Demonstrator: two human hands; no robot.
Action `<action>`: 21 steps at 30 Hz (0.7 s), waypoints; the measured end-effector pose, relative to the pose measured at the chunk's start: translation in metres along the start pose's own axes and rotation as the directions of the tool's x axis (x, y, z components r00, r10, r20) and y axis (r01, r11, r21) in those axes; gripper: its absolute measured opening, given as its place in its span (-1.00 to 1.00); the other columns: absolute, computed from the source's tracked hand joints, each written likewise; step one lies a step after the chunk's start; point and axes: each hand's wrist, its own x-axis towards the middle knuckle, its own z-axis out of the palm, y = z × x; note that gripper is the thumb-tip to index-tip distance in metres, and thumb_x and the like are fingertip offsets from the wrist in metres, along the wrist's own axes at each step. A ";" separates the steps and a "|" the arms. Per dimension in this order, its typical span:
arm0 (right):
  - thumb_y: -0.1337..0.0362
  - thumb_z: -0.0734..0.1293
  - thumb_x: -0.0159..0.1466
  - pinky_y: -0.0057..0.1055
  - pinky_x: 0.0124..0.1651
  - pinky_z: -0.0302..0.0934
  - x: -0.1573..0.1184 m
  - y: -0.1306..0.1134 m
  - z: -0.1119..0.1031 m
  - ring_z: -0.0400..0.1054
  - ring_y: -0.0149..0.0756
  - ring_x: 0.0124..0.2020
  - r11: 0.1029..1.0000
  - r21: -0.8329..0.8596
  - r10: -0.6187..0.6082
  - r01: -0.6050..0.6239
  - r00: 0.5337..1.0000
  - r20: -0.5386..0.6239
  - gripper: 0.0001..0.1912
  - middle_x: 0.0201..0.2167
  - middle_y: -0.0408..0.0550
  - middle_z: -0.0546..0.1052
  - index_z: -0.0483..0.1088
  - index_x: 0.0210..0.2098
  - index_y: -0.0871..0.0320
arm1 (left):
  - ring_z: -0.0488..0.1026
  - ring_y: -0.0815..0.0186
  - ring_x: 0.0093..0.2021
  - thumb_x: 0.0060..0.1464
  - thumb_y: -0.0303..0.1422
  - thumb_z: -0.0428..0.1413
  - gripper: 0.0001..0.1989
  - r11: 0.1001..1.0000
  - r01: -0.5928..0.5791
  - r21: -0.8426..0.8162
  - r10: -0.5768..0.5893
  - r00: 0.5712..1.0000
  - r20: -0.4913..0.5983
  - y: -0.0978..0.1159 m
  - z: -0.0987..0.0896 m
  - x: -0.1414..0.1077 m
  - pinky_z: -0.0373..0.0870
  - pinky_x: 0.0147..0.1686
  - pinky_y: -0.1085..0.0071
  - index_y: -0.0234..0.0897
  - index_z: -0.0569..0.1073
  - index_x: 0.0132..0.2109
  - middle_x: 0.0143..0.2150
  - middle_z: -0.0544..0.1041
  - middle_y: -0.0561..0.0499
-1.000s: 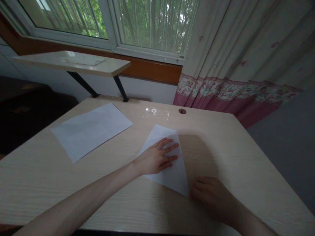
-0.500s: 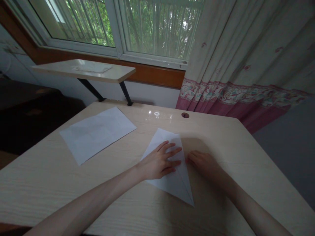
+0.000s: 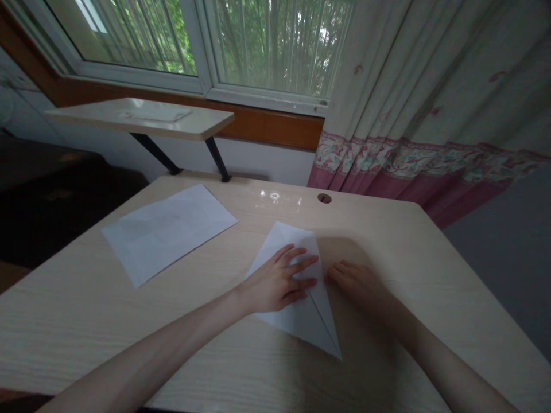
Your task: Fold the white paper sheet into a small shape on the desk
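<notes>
A folded sheet of white paper (image 3: 297, 330) lies on the table, narrowing to a point at the near right. A diagonal fold line runs down to that point, with a slim flap along the right side. My left hand (image 3: 284, 278) rests flat on the paper, fingers spread and pointing right. Beside the paper's right edge is my right hand (image 3: 350, 280), its fingers curled together and the fingertips at or against the edge. Whether those fingertips pinch any paper is hidden.
Another white sheet (image 3: 170, 235) lies flat at the left of the wooden table (image 3: 206, 355). A raised shelf (image 3: 206, 123) on black legs stands at the back left. A round cable hole (image 3: 324, 198) is near the back edge, below the curtain (image 3: 387, 160).
Both hands keep nearly the same places. The fold line near the paper's pointed end shows darker, its flap slightly lifted. The whole view has shifted a little.
</notes>
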 end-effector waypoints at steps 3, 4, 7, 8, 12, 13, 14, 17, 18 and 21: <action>0.52 0.23 0.30 -0.39 -0.41 0.13 0.001 0.001 -0.001 0.40 -0.27 -0.35 1.000 0.003 -0.020 0.020 1.000 0.006 -0.83 -0.38 -0.09 0.50 0.35 -0.34 0.15 | 0.02 -0.03 0.34 0.26 -0.25 0.07 -0.71 1.000 0.004 0.021 -0.004 1.000 0.005 0.001 -0.001 0.000 -0.04 0.26 -0.06 -0.06 0.47 0.09 0.37 0.15 0.00; 0.52 0.24 0.29 -0.39 -0.41 0.13 0.001 0.000 -0.003 0.40 -0.26 -0.35 1.000 0.006 -0.026 0.026 1.000 0.007 -0.83 -0.38 -0.09 0.50 0.35 -0.34 0.15 | 0.02 -0.04 0.34 0.25 -0.24 0.07 -0.71 1.000 0.008 0.029 -0.008 1.000 0.003 0.002 -0.001 0.000 -0.02 0.24 -0.06 -0.05 0.47 0.09 0.38 0.13 0.01; 0.49 0.29 0.28 -0.38 -0.42 0.14 -0.001 -0.005 -0.005 0.40 -0.25 -0.36 0.999 0.014 -0.048 0.048 0.999 0.013 -0.86 -0.39 -0.10 0.51 0.34 -0.36 0.15 | 0.04 -0.07 0.32 0.26 -0.23 0.07 -0.72 0.998 0.022 0.053 -0.022 1.000 0.003 0.004 -0.002 0.000 0.04 0.18 -0.06 -0.03 0.48 0.08 0.40 0.06 0.03; 0.48 0.30 0.28 -0.37 -0.43 0.14 -0.004 -0.007 -0.005 0.39 -0.24 -0.36 0.998 0.017 -0.054 0.054 0.998 0.015 -0.87 -0.40 -0.11 0.50 0.34 -0.37 0.15 | 0.04 -0.07 0.32 0.26 -0.22 0.07 -0.72 0.998 0.027 0.061 -0.028 1.000 0.010 0.004 -0.002 0.000 0.05 0.16 -0.06 -0.02 0.47 0.08 0.41 0.05 0.03; 0.45 0.32 0.28 -0.37 -0.42 0.15 -0.016 -0.015 -0.003 0.39 -0.24 -0.37 0.995 0.030 -0.091 0.091 0.996 0.010 -0.89 -0.40 -0.12 0.49 0.34 -0.35 0.15 | 0.03 -0.07 0.31 0.28 -0.20 0.03 -0.72 0.996 0.037 0.086 -0.041 0.998 0.041 0.005 -0.002 0.000 0.05 0.12 -0.06 0.00 0.45 0.10 0.42 0.02 0.05; 0.45 0.32 0.28 -0.37 -0.42 0.15 -0.020 -0.018 -0.002 0.38 -0.25 -0.38 0.994 0.035 -0.101 0.101 0.995 0.003 -0.89 -0.41 -0.13 0.49 0.34 -0.34 0.15 | 0.03 -0.07 0.31 0.28 -0.20 0.03 -0.72 0.995 0.039 0.088 -0.043 0.998 0.043 0.005 -0.002 0.000 0.06 0.11 -0.06 0.00 0.45 0.10 0.42 0.02 0.05; 0.44 0.32 0.29 -0.37 -0.42 0.15 -0.025 -0.022 -0.003 0.38 -0.25 -0.38 0.993 0.044 -0.108 0.108 0.994 -0.002 -0.89 -0.42 -0.13 0.49 0.34 -0.34 0.14 | 0.03 -0.07 0.31 0.29 -0.20 0.02 -0.72 0.995 0.039 0.089 -0.043 0.998 0.043 0.005 -0.002 0.000 0.06 0.10 -0.05 -0.01 0.46 0.09 0.42 0.02 0.04; 0.42 0.32 0.29 -0.35 -0.41 0.15 -0.039 -0.035 -0.006 0.38 -0.24 -0.37 0.991 0.073 -0.112 0.112 0.994 -0.005 -0.89 -0.42 -0.14 0.48 0.34 -0.34 0.13 | 0.03 -0.06 0.30 0.28 -0.21 0.03 -0.72 0.995 0.035 0.090 -0.038 0.999 0.032 0.005 -0.003 0.000 0.05 0.10 -0.01 -0.03 0.46 0.09 0.41 0.04 0.03; 0.42 0.33 0.28 -0.35 -0.40 0.15 -0.043 -0.040 -0.008 0.38 -0.23 -0.37 0.991 0.076 -0.113 0.114 0.993 -0.012 -0.89 -0.43 -0.14 0.48 0.34 -0.35 0.13 | 0.05 -0.05 0.29 0.28 -0.21 0.03 -0.72 0.995 0.030 0.093 -0.032 0.999 0.027 0.005 -0.004 0.000 0.05 0.10 0.01 -0.03 0.46 0.09 0.40 0.06 0.03; 0.43 0.36 0.26 -0.35 -0.41 0.14 -0.055 -0.051 -0.012 0.38 -0.24 -0.39 0.980 0.128 -0.155 0.152 0.988 0.007 -0.88 -0.42 -0.17 0.48 0.34 -0.35 0.11 | 0.16 -0.01 0.19 0.29 -0.20 0.02 -0.72 0.993 0.019 0.113 -0.020 1.000 0.014 0.006 -0.004 0.000 0.06 0.07 0.06 -0.04 0.45 0.09 0.31 0.24 0.02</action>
